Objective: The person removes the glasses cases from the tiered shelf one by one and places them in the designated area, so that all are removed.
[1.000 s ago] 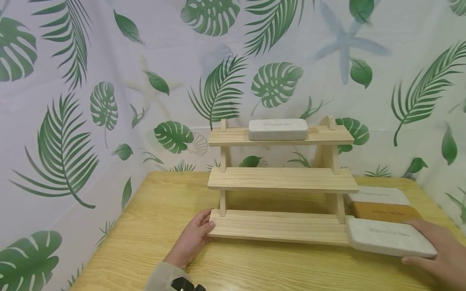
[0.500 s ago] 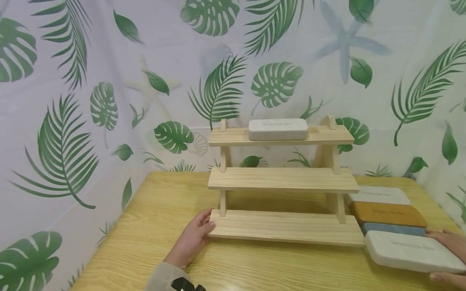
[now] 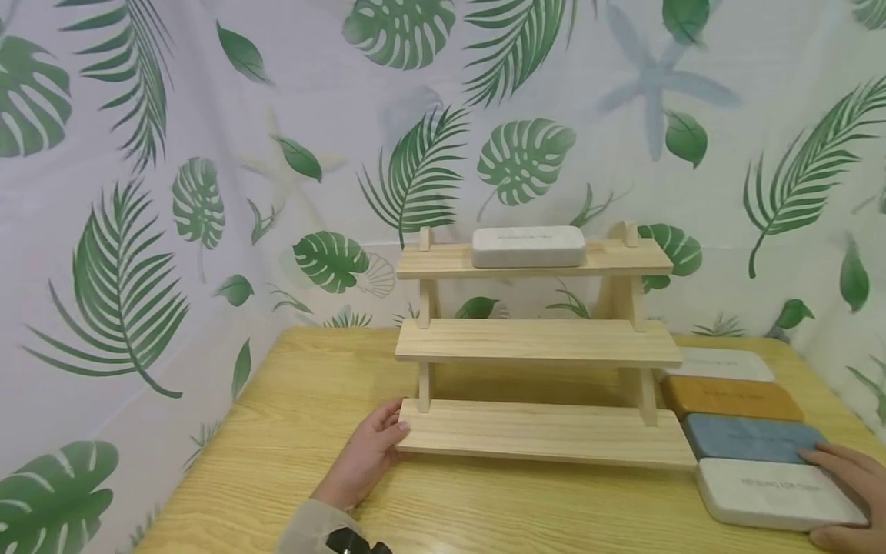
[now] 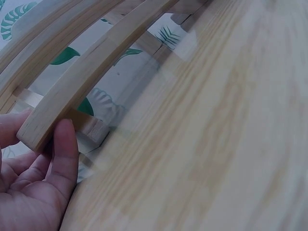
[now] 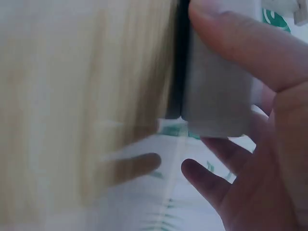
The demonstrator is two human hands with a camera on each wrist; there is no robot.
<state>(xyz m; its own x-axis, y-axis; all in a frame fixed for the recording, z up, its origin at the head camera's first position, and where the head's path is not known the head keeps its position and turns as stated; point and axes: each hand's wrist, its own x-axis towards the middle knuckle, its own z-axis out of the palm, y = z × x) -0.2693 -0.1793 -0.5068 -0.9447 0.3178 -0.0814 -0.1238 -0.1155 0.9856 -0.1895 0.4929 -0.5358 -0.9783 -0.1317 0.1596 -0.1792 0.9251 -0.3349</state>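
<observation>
A three-tier wooden display stand (image 3: 540,340) stands on the table. My left hand (image 3: 367,454) grips the left end of its bottom shelf; the left wrist view shows thumb and fingers around the shelf end (image 4: 41,127). At the right, my right hand (image 3: 854,492) holds the right end of a white oblong case (image 3: 775,492) with faint lettering. Its thumb lies on the near side, while fingertips overlap a blue case (image 3: 741,437) just behind. In the right wrist view the thumb presses the held case (image 5: 219,91), low over the tabletop.
Behind the blue case lie an orange-brown case (image 3: 730,398) and another white case (image 3: 723,363), in a row beside the stand. One more white case (image 3: 528,248) sits on the top shelf. A leaf-print curtain (image 3: 277,115) hangs behind the wood-grain table (image 3: 311,385).
My right hand has moved the white case rightward and toward me, away from the bottom shelf's right end, and lower. The blue case has come into view. My left hand has stayed put.
</observation>
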